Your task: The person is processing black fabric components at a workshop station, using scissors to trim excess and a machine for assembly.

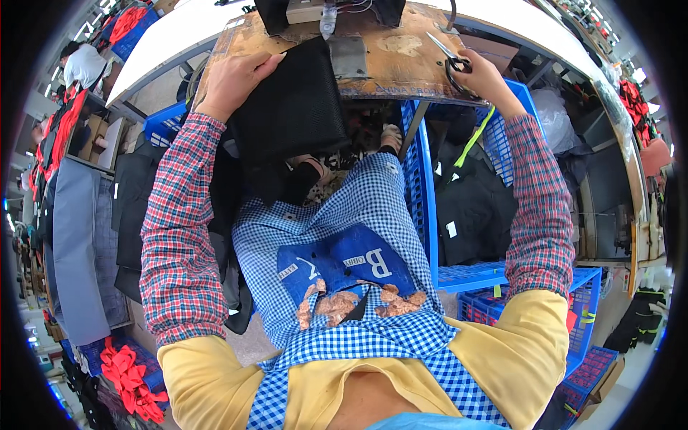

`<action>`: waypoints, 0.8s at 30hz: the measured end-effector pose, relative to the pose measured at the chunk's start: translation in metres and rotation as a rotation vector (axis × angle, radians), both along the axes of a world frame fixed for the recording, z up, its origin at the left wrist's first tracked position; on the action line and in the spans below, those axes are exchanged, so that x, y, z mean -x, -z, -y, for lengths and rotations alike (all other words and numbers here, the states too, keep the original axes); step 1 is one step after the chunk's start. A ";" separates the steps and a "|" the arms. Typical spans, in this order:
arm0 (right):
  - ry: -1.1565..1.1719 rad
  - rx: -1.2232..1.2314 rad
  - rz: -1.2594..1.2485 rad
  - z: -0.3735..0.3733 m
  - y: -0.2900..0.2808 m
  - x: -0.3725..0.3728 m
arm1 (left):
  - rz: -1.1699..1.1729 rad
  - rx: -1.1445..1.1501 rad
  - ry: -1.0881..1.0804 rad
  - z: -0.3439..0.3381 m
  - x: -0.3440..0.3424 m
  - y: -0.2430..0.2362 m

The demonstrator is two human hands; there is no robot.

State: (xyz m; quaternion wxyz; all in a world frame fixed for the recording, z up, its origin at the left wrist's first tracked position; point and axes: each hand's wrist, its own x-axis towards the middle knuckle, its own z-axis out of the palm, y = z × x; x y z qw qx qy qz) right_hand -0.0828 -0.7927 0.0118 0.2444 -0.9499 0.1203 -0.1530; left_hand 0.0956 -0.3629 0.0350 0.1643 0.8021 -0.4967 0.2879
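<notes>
My left hand [236, 80] is closed at the upper left corner of a black mesh-like fabric piece [290, 107], thumb and fingers pinched together. The piece hangs over the front edge of a worn wooden work table [401, 57], its upper right corner beneath a machine head [328, 21]. A metal plate [350, 59] is set into the tabletop beside the fabric. Over the table's right side, my right hand [484, 77] grips black-handled scissors [449, 56]. Their blades point away and to the left, apart from the fabric. Whether the blades are parted is hard to see.
Below the table on the right stands a blue plastic crate [423, 193] with black garments [473, 215] and a yellow-green strip [473, 140]. Dark cloth [136, 208] hangs at the left. Red fabric pieces [132, 380] lie lower left. A person [84, 66] is at far left.
</notes>
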 end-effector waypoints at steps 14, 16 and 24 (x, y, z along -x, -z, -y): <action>-0.211 0.315 0.203 -0.063 -0.018 -0.105 | -0.019 0.038 -0.040 0.002 0.015 -0.011; -0.343 -0.160 -0.016 -0.159 -0.036 -0.058 | -0.068 0.078 -0.065 -0.013 0.033 -0.009; -0.545 -0.543 -0.054 -0.179 -0.074 0.059 | -0.764 -0.049 0.156 -0.036 0.117 -0.023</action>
